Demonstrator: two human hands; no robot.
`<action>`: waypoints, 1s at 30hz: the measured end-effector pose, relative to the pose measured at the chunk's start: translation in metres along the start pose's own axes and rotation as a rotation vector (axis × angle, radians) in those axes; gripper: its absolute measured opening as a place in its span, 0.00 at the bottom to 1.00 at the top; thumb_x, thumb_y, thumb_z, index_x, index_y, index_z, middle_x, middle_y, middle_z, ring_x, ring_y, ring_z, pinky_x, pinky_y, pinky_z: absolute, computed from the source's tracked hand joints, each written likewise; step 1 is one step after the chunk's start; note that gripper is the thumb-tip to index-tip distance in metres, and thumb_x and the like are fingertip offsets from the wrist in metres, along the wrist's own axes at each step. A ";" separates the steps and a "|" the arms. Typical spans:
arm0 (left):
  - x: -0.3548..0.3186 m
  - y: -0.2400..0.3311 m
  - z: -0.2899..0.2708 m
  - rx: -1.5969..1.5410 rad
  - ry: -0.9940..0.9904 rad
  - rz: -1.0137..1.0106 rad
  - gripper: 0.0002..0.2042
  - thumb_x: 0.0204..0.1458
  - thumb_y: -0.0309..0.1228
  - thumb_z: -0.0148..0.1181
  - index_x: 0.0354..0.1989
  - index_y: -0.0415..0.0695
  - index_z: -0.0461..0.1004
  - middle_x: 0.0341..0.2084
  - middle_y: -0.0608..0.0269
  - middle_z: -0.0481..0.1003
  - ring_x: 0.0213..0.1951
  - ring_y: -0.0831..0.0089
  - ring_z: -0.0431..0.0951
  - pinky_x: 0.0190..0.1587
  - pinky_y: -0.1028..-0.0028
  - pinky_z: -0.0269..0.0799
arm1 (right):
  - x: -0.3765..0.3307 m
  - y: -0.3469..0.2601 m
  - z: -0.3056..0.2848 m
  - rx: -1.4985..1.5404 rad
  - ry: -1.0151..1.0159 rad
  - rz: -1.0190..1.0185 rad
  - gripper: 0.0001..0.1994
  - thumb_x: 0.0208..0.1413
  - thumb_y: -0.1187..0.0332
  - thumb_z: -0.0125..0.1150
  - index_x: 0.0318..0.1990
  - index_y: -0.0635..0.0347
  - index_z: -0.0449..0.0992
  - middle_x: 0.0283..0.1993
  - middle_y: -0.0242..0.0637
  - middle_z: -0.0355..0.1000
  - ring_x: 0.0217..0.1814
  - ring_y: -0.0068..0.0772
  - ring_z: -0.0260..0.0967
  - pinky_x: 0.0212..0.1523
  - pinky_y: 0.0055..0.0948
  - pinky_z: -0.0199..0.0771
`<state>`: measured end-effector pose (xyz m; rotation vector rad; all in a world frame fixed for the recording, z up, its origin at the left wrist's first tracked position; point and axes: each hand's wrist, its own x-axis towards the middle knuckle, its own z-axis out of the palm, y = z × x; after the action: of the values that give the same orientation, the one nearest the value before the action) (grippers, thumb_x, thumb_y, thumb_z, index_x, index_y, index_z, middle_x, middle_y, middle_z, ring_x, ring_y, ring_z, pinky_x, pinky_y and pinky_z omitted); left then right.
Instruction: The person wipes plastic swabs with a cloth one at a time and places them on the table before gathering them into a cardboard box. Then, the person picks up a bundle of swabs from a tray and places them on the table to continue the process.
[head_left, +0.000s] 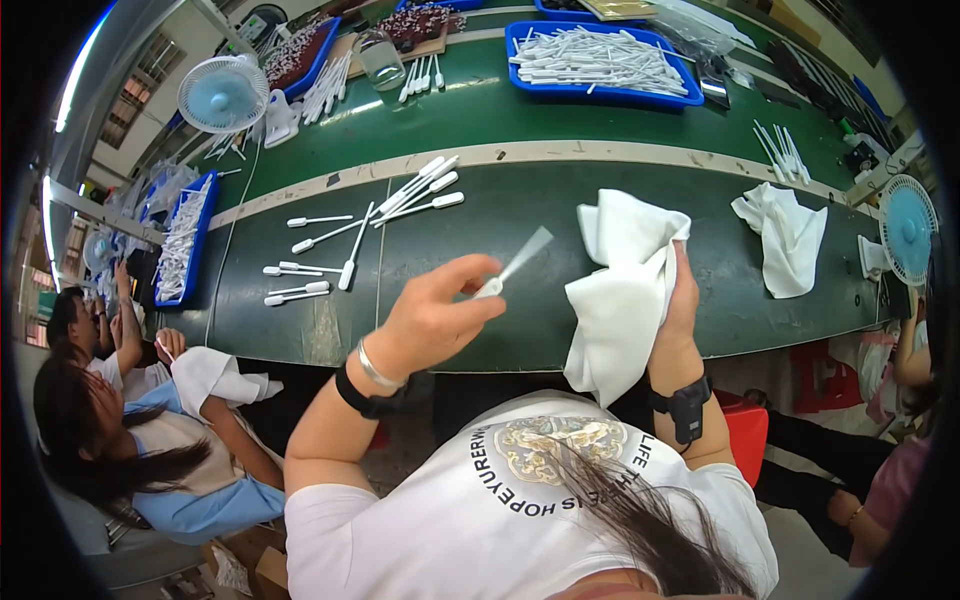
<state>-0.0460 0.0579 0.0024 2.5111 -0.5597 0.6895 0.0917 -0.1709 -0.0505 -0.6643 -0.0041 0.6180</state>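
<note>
My left hand (432,312) pinches a small white stick (520,259) between thumb and fingers above the near bench edge. Its free end points up to the right and is smeared by motion. My right hand (682,305) grips a folded white cloth (630,285), which hangs down past the bench edge; the cloth hides most of those fingers. To the left of my left hand, several white sticks with thick, paddle-like ends lie on the dark green bench, some in a loose crossed pile (420,190).
A second white cloth (785,240) lies to the right. Blue trays (690,97) heaped with white sticks stand at the back and far left (205,225). Small fans (222,95) stand at both sides. A co-worker (150,440) sits at my left, another person at my right.
</note>
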 end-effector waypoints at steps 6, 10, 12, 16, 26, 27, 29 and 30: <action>-0.025 0.019 0.029 -0.032 0.358 -0.139 0.13 0.34 0.14 0.59 0.30 0.42 0.73 0.32 0.56 0.69 0.28 0.67 0.72 0.28 0.76 0.69 | -0.005 0.035 0.014 -0.129 0.045 0.011 0.19 0.61 0.60 0.37 0.55 0.60 0.58 0.49 0.41 0.65 0.47 0.39 0.67 0.47 0.37 0.70; -0.020 0.012 0.039 0.078 0.698 -0.278 0.11 0.35 0.13 0.59 0.28 0.41 0.72 0.34 0.56 0.70 0.29 0.69 0.73 0.28 0.76 0.69 | -0.011 0.043 0.019 -0.017 -0.037 0.127 0.18 0.61 0.63 0.36 0.56 0.60 0.58 0.51 0.40 0.64 0.49 0.37 0.66 0.49 0.36 0.68; -0.017 0.013 0.050 -0.113 0.584 -0.309 0.10 0.36 0.15 0.59 0.28 0.40 0.72 0.34 0.56 0.70 0.29 0.69 0.73 0.29 0.76 0.69 | -0.014 0.049 0.023 -0.018 -0.067 0.132 0.17 0.61 0.64 0.36 0.55 0.60 0.58 0.50 0.40 0.65 0.48 0.36 0.67 0.49 0.35 0.68; -0.012 0.027 0.068 -0.314 0.356 -0.332 0.07 0.40 0.18 0.59 0.28 0.40 0.71 0.33 0.58 0.71 0.29 0.72 0.73 0.30 0.77 0.69 | -0.016 0.047 0.021 -0.069 -0.157 0.152 0.17 0.60 0.66 0.39 0.55 0.60 0.58 0.48 0.39 0.66 0.47 0.33 0.67 0.48 0.32 0.69; -0.013 0.012 0.069 -1.011 -0.145 -0.924 0.07 0.47 0.26 0.58 0.31 0.35 0.72 0.25 0.65 0.73 0.29 0.82 0.72 0.31 0.80 0.69 | -0.019 0.045 0.013 -0.490 -0.318 0.050 0.16 0.55 0.71 0.52 0.51 0.62 0.63 0.42 0.32 0.68 0.42 0.20 0.65 0.42 0.21 0.68; -0.012 0.012 0.066 -1.042 -0.197 -0.927 0.06 0.48 0.26 0.57 0.32 0.35 0.72 0.26 0.65 0.73 0.28 0.81 0.71 0.32 0.80 0.69 | -0.018 0.045 0.013 -0.491 -0.318 0.049 0.16 0.55 0.71 0.52 0.51 0.62 0.63 0.42 0.32 0.68 0.42 0.20 0.65 0.42 0.21 0.68; -0.009 0.010 0.060 -1.102 -0.302 -0.929 0.06 0.49 0.24 0.56 0.34 0.35 0.72 0.26 0.65 0.73 0.27 0.80 0.71 0.33 0.80 0.69 | -0.017 0.046 0.014 -0.523 -0.350 0.060 0.16 0.55 0.71 0.52 0.51 0.63 0.63 0.42 0.32 0.68 0.42 0.20 0.66 0.42 0.21 0.67; -0.010 0.009 0.060 -1.103 -0.303 -0.926 0.06 0.49 0.24 0.56 0.34 0.35 0.72 0.26 0.65 0.73 0.27 0.80 0.71 0.33 0.80 0.69 | -0.016 0.046 0.014 -0.540 -0.365 0.065 0.16 0.55 0.71 0.52 0.51 0.63 0.64 0.42 0.32 0.68 0.41 0.20 0.66 0.42 0.21 0.67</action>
<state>-0.0363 0.0205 -0.0460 1.5088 0.1689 -0.3167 0.0511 -0.1435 -0.0626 -1.0659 -0.5059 0.8034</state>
